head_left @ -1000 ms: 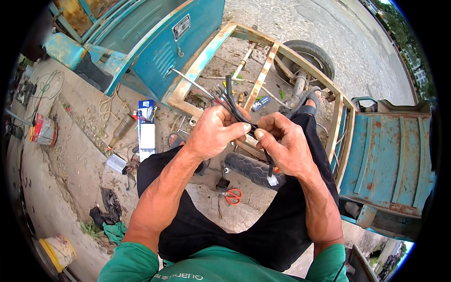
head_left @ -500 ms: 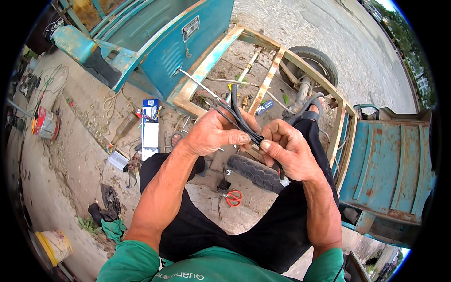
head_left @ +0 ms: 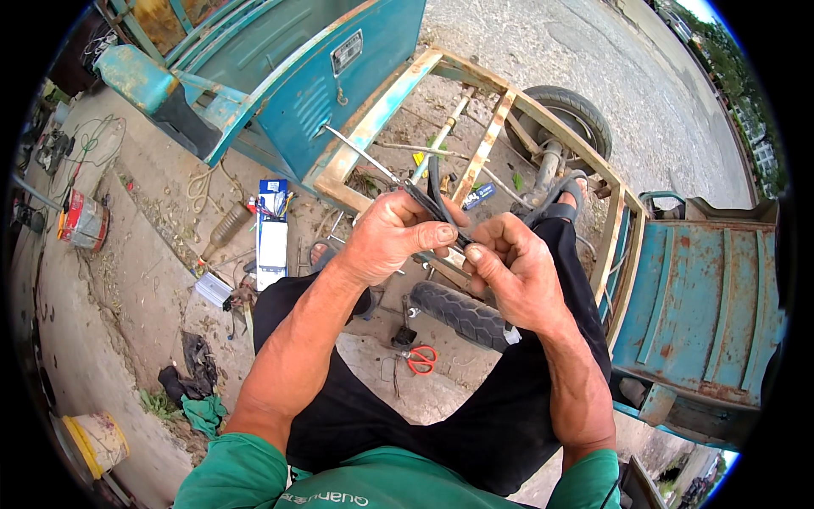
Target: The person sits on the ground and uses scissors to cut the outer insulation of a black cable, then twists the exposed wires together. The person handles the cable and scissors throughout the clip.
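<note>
Both my hands are raised above my lap with a black cable (head_left: pixel 436 197) between them. My left hand (head_left: pixel 394 237) is closed round it, thumb laid along the strands, and the free black ends stick up past the fingers. My right hand (head_left: pixel 515 270) pinches the black strands between thumb and curled fingers, just right of the left thumb. A thin grey line (head_left: pixel 360 153) runs from the teal panel (head_left: pixel 339 93) down to my left hand. Fingers hide the middle of the cable.
A rusty, peeling vehicle frame (head_left: pixel 482 148) surrounds the far side, with a wheel (head_left: pixel 572 119) beyond. Between my legs lie a small tyre (head_left: pixel 458 314) and red-handled scissors (head_left: pixel 421 360). To the left are a blue-and-white box (head_left: pixel 271 242), a brown bottle (head_left: pixel 227 227) and a bucket (head_left: pixel 83 222).
My right thumb and fingertips have shifted slightly up along the black strands. The cable's upper ends lean a little further right. My left hand has barely moved.
</note>
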The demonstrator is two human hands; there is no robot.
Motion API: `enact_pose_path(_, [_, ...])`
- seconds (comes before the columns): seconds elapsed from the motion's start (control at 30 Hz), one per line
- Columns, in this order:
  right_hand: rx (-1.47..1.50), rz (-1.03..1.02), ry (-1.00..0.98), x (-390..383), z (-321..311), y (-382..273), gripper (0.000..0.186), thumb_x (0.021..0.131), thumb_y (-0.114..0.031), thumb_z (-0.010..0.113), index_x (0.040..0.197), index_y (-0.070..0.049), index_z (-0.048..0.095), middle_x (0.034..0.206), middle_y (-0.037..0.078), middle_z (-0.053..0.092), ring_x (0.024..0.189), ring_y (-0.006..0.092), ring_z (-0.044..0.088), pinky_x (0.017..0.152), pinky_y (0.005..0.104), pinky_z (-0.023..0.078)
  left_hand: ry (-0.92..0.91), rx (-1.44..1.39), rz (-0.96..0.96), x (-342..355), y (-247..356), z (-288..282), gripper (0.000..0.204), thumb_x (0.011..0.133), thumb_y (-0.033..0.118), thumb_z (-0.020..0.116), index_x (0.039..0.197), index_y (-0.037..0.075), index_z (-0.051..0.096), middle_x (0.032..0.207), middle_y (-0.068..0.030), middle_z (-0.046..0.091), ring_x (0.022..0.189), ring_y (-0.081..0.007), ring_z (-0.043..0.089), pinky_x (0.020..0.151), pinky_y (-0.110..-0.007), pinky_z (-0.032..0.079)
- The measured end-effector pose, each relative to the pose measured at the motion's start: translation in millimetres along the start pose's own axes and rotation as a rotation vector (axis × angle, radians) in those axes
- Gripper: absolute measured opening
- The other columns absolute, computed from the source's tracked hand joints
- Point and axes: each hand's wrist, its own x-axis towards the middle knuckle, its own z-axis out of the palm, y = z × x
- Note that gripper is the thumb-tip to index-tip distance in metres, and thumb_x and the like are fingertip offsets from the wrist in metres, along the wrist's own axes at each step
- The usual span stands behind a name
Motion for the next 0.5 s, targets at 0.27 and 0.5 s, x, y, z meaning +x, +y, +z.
enact_pose_path(0.27, [-0.086, -0.056, -0.042, -1, 1, 0, 0.020, 0.096, -0.013, 0.058, 0.104, 0.005, 0.055, 0.076, 0.009, 0.065, 0.065, 0.0133, 0.063, 0.060, 0.0291, 0.050, 0.110, -0.009, 0.031, 0, 3, 6, 0.018, 0.087, 0.010, 0.068, 0.101, 0.000, 0.065, 0.081, -0.0043, 0.064, 0.071, -0.0105, 0.061, 0.065, -0.026, 0.051])
enact_pose_path(0.5, [-0.394, -0.116, 0.054, 5, 15, -10, 0.022, 0.097, -0.017, 0.054, 0.103, 0.003, 0.058, 0.076, 0.019, 0.064, 0.070, 0.0309, 0.067, 0.063, 0.0403, 0.049, 0.167, 0.028, 0.037, 1, -2, 13, 0.015, 0.088, 0.008, 0.067, 0.101, 0.000, 0.065, 0.083, -0.0035, 0.065, 0.070, -0.0082, 0.058, 0.064, -0.024, 0.048])
